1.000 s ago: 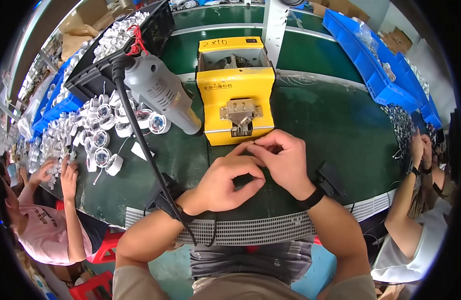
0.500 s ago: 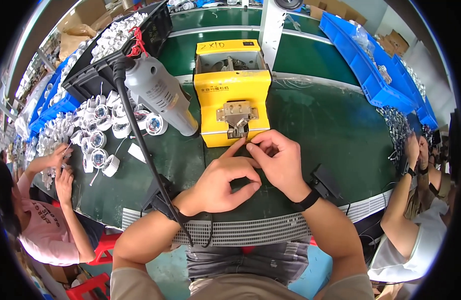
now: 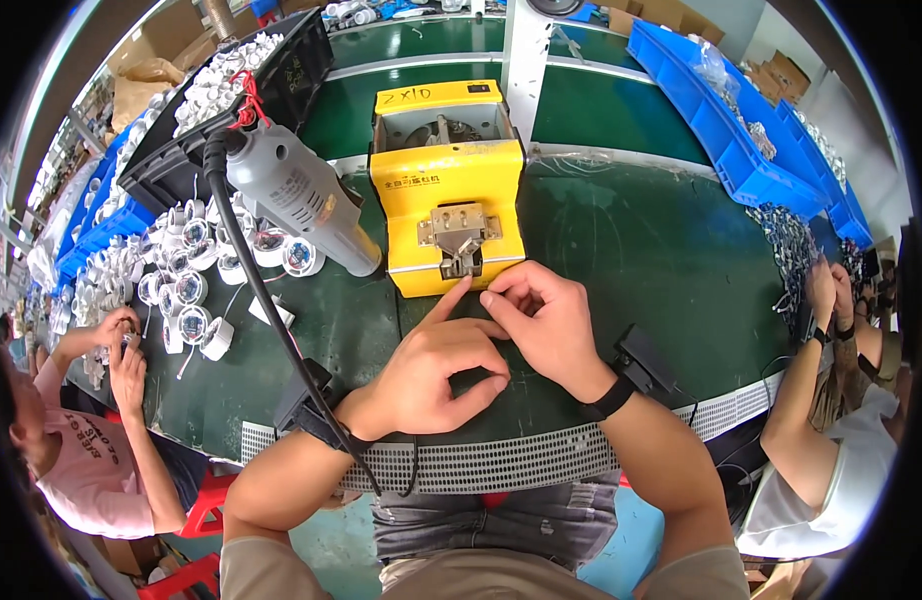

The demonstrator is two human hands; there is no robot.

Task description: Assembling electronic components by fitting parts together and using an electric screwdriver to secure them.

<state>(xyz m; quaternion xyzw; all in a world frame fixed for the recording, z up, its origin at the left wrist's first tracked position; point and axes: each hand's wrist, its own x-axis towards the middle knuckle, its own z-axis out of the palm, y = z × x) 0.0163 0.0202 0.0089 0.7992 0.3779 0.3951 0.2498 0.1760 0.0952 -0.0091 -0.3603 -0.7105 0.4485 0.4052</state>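
A yellow benchtop machine (image 3: pixel 451 175) with an open hopper on top stands before me. A small metal outlet block (image 3: pixel 460 233) sits on its front. My left hand (image 3: pixel 431 370) has its index finger stretched to the foot of that outlet, the tip at or just before it. Its thumb curves apart from the other fingers, and no held thing shows. Close beside it, my right hand (image 3: pixel 549 325) has thumb and index fingertip pinched at the machine's lower front edge. Whatever may be in the pinch is too small to tell.
A grey cylindrical power tool (image 3: pixel 301 195) with a black cable (image 3: pixel 246 240) stands left of the machine. Round white parts (image 3: pixel 193 290) lie farther left, before a black crate (image 3: pixel 286 85). Blue bins (image 3: pixel 721 130) stand at right. Co-workers' hands (image 3: pixel 129 365) work at left and also right.
The view has shifted slightly, so the machine and tool appear farther left. My hands keep nearly the same pose at the outlet. The left co-worker's hands have moved a little.
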